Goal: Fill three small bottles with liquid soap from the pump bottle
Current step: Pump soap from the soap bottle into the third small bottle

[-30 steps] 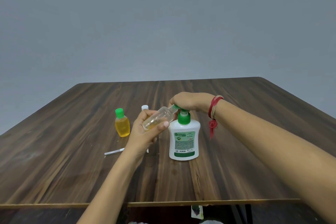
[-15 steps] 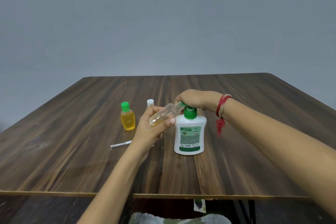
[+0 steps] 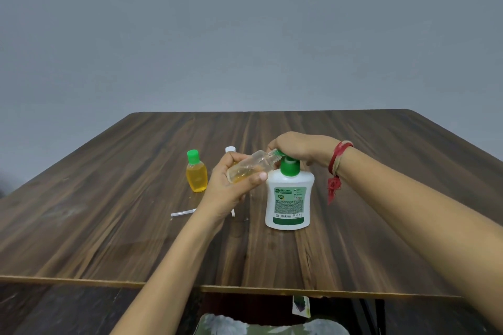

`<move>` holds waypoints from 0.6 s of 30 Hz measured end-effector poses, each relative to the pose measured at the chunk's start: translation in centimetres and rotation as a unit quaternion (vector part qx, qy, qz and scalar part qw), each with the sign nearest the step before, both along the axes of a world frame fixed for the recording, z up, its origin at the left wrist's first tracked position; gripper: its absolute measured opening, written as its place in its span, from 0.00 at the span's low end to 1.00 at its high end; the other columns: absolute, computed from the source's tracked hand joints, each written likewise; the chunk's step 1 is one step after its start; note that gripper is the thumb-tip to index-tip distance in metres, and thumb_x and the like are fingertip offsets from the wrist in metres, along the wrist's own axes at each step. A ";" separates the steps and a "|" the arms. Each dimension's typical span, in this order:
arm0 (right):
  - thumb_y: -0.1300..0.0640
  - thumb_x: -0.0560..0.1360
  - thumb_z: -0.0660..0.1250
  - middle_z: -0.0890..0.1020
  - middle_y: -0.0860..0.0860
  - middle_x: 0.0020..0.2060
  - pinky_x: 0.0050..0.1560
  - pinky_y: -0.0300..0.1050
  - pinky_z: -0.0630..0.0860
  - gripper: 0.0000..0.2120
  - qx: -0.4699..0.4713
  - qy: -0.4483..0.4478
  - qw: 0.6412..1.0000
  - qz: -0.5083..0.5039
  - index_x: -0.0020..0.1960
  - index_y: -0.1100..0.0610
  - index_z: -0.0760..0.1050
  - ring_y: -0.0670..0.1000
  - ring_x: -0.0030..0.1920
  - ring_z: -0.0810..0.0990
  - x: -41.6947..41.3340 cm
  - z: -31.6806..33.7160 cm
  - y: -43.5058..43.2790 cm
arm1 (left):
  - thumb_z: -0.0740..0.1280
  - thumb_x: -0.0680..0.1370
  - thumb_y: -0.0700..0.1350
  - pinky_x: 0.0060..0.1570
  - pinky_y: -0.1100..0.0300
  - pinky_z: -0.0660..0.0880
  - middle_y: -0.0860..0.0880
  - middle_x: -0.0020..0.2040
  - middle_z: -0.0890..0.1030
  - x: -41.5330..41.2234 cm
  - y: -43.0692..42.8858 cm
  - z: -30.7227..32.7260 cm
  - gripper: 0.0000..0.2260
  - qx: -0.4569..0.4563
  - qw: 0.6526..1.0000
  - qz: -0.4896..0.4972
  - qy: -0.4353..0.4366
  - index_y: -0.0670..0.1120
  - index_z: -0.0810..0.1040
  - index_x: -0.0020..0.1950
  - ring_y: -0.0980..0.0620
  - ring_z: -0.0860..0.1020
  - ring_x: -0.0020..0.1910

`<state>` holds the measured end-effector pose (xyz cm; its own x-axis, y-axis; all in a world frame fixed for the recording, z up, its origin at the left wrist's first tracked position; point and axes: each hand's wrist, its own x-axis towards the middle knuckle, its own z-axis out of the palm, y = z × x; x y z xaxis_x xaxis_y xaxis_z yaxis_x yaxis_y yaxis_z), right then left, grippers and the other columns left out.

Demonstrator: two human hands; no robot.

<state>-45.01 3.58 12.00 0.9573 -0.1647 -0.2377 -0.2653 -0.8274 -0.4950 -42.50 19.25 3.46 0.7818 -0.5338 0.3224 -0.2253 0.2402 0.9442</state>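
A white pump bottle with a green pump collar stands near the middle of the wooden table. My right hand rests on top of its pump head, fingers curled over it. My left hand grips a small clear bottle, tilted with its open neck at the pump's nozzle; a little yellow soap lies in it. A small bottle full of yellow soap with a green cap stands to the left. Behind my left hand a white cap shows; what is under it is hidden.
A thin white tube lies on the table left of my left wrist. The table's front edge runs close to me. A plain grey wall stands behind the table.
The view has shifted slightly, so everything sits a bit further right and higher. Both hands keep their hold on the small bottle and the pump.
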 end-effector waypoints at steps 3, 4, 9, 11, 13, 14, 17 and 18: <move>0.65 0.77 0.52 0.72 0.59 0.43 0.33 0.41 0.64 0.08 -0.004 0.004 1.000 0.000 0.47 0.60 0.71 0.53 0.39 0.68 -0.1 -0.1 0.0 | 0.76 0.61 0.51 0.23 0.70 0.64 0.58 0.32 0.78 -0.2 0.0 -0.1 0.19 0.001 1.000 -0.007 0.002 0.49 0.73 0.45 0.63 0.69 0.24; 0.65 0.77 0.52 0.72 0.59 0.43 0.35 0.42 0.66 0.09 0.000 0.003 1.000 -0.001 0.46 0.60 0.71 0.54 0.41 0.68 0.1 0.0 -0.1 | 0.76 0.60 0.52 0.23 0.70 0.64 0.58 0.32 0.78 -0.2 -0.1 0.0 0.19 -0.001 1.000 -0.006 0.003 0.49 0.73 0.45 0.63 0.68 0.24; 0.62 0.77 0.52 0.76 0.57 0.44 0.36 0.42 0.67 0.10 0.015 0.005 1.000 -0.021 0.48 0.59 0.72 0.52 0.37 0.71 -0.1 0.0 -0.3 | 0.76 0.63 0.47 0.23 0.70 0.64 0.59 0.30 0.77 -0.1 0.0 0.3 0.16 0.008 1.000 0.001 0.001 0.48 0.73 0.45 0.62 0.68 0.23; 0.63 0.77 0.51 0.75 0.56 0.43 0.33 0.40 0.65 0.10 0.007 0.015 1.000 -0.017 0.48 0.59 0.72 0.50 0.35 0.69 -0.4 0.3 -0.1 | 0.76 0.61 0.50 0.23 0.70 0.64 0.58 0.32 0.78 -0.1 0.1 0.2 0.18 0.011 1.000 -0.001 -0.001 0.50 0.73 0.44 0.62 0.68 0.24; 0.63 0.78 0.50 0.74 0.53 0.38 0.30 0.39 0.63 0.12 0.002 0.022 1.000 -0.015 0.43 0.60 0.71 0.48 0.32 0.68 -0.7 1.0 0.1 | 0.76 0.62 0.48 0.23 0.70 0.64 0.58 0.32 0.78 -0.1 0.0 0.3 0.16 0.010 1.000 0.003 -0.001 0.50 0.73 0.44 0.62 0.68 0.24; 0.63 0.79 0.50 0.73 0.51 0.35 0.30 0.39 0.63 0.14 -0.002 0.024 1.000 -0.016 0.39 0.59 0.70 0.47 0.31 0.68 -0.7 1.4 0.2 | 0.75 0.63 0.47 0.23 0.70 0.64 0.58 0.31 0.78 0.0 -0.1 0.4 0.15 0.008 1.000 0.004 -0.003 0.49 0.73 0.44 0.62 0.68 0.25; 0.63 0.79 0.49 0.73 0.50 0.34 0.30 0.39 0.65 0.15 -0.011 0.033 0.999 -0.016 0.38 0.58 0.70 0.47 0.32 0.69 -0.3 1.6 0.2 | 0.75 0.64 0.45 0.23 0.70 0.64 0.58 0.30 0.77 0.4 -0.2 0.6 0.14 0.009 1.000 0.006 -0.011 0.48 0.73 0.44 0.62 0.69 0.24; 0.62 0.79 0.49 0.76 0.52 0.38 0.32 0.40 0.66 0.15 -0.010 0.040 0.999 -0.016 0.41 0.59 0.71 0.48 0.33 0.70 -0.2 1.3 0.2 | 0.76 0.62 0.46 0.23 0.70 0.64 0.58 0.30 0.77 0.5 -0.1 0.5 0.16 0.010 1.000 0.004 -0.010 0.48 0.73 0.44 0.62 0.68 0.24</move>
